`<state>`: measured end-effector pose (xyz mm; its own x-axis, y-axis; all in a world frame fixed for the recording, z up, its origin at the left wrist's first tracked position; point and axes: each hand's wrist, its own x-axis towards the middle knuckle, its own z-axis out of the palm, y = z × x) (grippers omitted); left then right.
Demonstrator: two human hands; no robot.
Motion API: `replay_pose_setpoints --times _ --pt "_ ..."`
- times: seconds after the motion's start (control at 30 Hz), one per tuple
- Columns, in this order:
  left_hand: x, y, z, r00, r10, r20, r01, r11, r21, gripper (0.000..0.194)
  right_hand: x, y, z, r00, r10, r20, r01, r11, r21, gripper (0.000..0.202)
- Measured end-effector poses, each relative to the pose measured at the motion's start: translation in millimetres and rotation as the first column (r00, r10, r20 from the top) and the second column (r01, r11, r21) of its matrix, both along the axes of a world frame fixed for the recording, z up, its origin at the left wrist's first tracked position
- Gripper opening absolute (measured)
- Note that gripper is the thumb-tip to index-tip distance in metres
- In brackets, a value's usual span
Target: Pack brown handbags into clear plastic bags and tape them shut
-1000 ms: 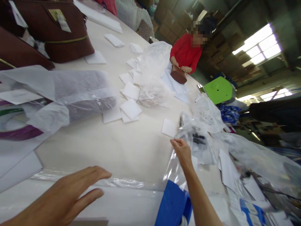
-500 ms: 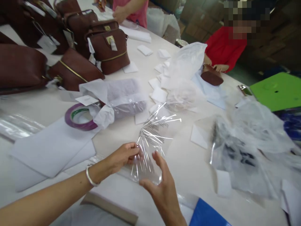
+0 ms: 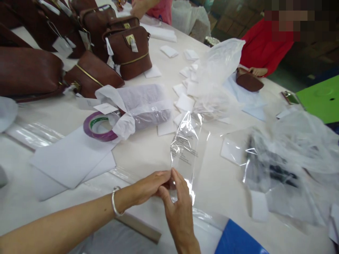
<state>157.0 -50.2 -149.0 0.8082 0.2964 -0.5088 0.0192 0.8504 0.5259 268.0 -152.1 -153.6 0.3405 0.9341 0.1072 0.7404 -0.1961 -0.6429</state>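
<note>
A clear plastic bag [image 3: 185, 151] with printed text stands up from both hands above the white table. My left hand [image 3: 148, 187], with a silver bangle at the wrist, pinches the bag's near edge. My right hand [image 3: 177, 208] meets it there, fingertips closed on the same edge. To the left lie a roll of purple tape [image 3: 100, 127] and a bag wrapped in white tissue [image 3: 148, 104]. White paper sheets [image 3: 71, 158] are spread below the tape.
Brown leather bags [image 3: 135, 51] crowd the back left. Loose white packets [image 3: 185, 102] and plastic bags [image 3: 283, 176] lie mid-table and right. A blue sheet [image 3: 238, 240] is at the front. A person in red [image 3: 267, 46] touches a brown pouch [image 3: 249, 79]; another person's hand shows behind.
My right hand has closed from a spread pose onto the bag's edge, beside my left hand. The clear bag now stands straighter and less bunched. The view has shifted a little.
</note>
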Motion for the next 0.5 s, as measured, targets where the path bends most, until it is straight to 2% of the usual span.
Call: replay_pose_setpoints --times 0.07,0.17,0.23,0.3,0.33,0.4,0.5 --pt "-3.9 0.0 -1.6 0.999 -0.043 -0.005 0.043 0.999 -0.013 0.049 2.6 -0.3 -1.9 0.999 -0.007 -0.048 0.007 1.0 0.012 0.037" --pt "-10.2 3.8 -3.7 0.996 -0.094 0.002 0.094 0.995 -0.015 0.052 6.1 -1.3 -3.7 0.998 0.056 -0.025 -0.055 0.998 0.032 0.031" --pt "-12.0 7.0 -4.5 0.999 -0.046 -0.012 0.046 0.999 -0.003 0.05 5.2 -2.0 -1.7 0.991 0.134 0.02 -0.135 0.99 0.045 0.031" --pt "-11.3 10.0 -6.5 0.995 0.072 -0.07 -0.072 0.997 -0.008 0.047 2.1 -3.7 2.2 0.986 0.167 -0.005 -0.166 0.981 0.097 0.032" --pt "-10.4 11.3 -8.1 0.985 0.134 -0.109 -0.137 0.99 -0.027 0.045 0.5 -5.1 4.2 0.99 0.132 -0.044 -0.125 0.983 0.136 0.03" --pt "-8.4 13.9 -11.9 0.957 0.219 -0.189 -0.243 0.963 -0.114 0.039 -1.1 -9.7 6.8 0.988 -0.046 -0.144 0.07 0.984 0.163 0.026" --pt "-6.7 16.8 -17.2 0.929 0.275 -0.247 -0.341 0.896 -0.285 0.026 3.5 -21.2 2.9 0.885 -0.372 -0.281 0.395 0.918 0.03 0.033"
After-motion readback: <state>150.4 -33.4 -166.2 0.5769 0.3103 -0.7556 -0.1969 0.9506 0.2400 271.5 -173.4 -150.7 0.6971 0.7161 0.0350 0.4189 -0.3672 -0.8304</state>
